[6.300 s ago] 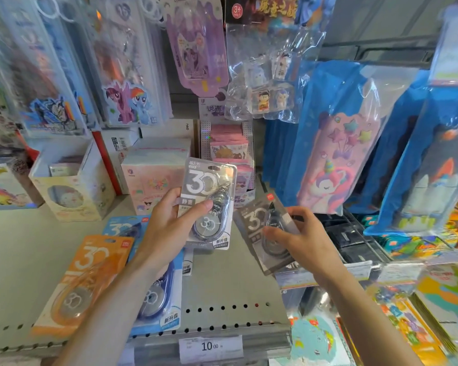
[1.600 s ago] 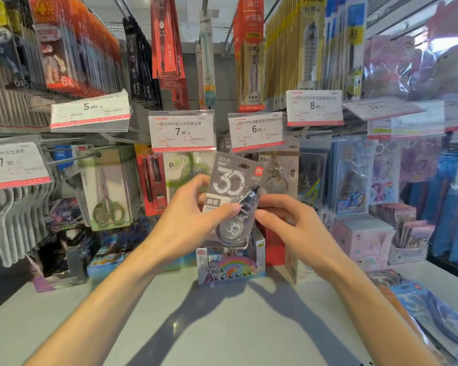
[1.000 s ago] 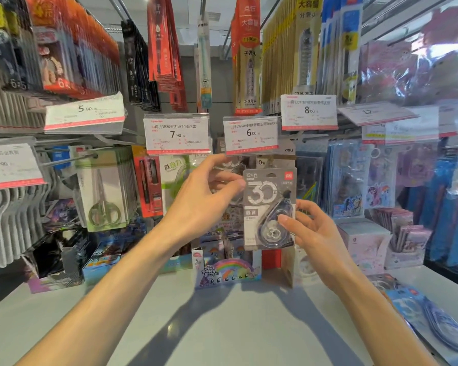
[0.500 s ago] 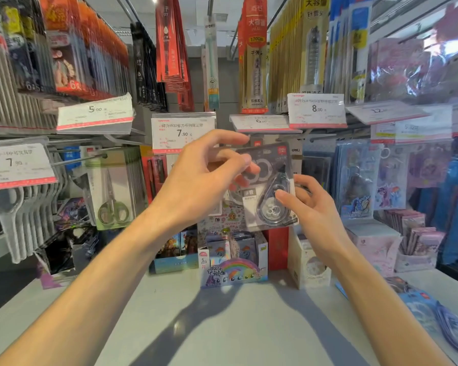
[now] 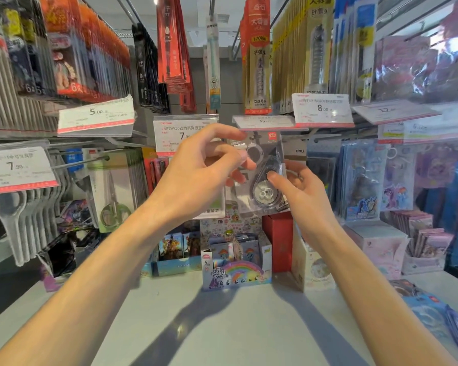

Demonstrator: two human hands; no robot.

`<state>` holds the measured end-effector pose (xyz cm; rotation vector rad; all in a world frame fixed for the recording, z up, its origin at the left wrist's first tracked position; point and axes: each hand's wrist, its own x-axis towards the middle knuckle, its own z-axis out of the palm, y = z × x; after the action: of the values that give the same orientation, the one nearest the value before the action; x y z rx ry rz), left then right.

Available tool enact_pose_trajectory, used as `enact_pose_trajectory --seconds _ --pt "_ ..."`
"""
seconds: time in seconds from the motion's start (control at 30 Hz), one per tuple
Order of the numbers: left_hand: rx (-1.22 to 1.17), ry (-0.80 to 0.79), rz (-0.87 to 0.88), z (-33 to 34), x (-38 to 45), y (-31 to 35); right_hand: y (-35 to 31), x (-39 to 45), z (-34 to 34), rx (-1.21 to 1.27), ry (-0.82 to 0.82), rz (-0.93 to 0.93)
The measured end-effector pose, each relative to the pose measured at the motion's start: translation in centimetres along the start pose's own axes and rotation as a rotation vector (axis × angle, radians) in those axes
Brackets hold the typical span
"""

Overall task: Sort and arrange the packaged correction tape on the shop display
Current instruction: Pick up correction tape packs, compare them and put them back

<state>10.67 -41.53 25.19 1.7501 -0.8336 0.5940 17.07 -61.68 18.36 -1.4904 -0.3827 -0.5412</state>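
Nearest on the right, blue correction-tape packs [image 5: 439, 320] are lying flat on the pale shelf [image 5: 222, 326], not yet hung, so work is judged to be left there. Further in, a grey correction tape pack [image 5: 262, 178] is being held up at peg height in the middle of the display. It is being pinched by the right hand [image 5: 299, 196], thumb on the clear blister and fingers curled behind the card. The left hand [image 5: 204, 175] is being held at the pack's upper left, fingers bent; whether the card is actually gripped by it cannot be told, since the fingertips are blurred against the packaging. The pack's top edge is being brought just under the tilted price tag marked 6 [image 5: 265, 121], where a hook is presumably sitting, though the hook itself is hidden. The hanging of this pack is judged to be under way, not finished. Beyond, rows of pens and refills [image 5: 259, 56] are hanging far above.
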Motion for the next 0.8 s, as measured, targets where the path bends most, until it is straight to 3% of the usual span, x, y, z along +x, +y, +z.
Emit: enact_pose_trajectory --seconds 0.33,0.47,0.7,0.8 --pt "0.065 -0.026 -0.004 -0.3 -0.4 -1.2 1.5 1.1 0.9 -0.138 0.042 0.02" --pt "0.204 -0.025 -0.096 -1.4 -2.1 -3.8 2.3 1.0 1.5 -0.209 0.074 -0.005" --pt "0.37 0.335 -0.261 -4.8 -2.9 -9.2 3.6 1.9 2.8 -0.267 0.034 -0.02" --pt "0.335 0.388 -0.318 -4.6 -2.4 -10.7 4.0 2.6 3.5 -0.247 -0.005 0.0"
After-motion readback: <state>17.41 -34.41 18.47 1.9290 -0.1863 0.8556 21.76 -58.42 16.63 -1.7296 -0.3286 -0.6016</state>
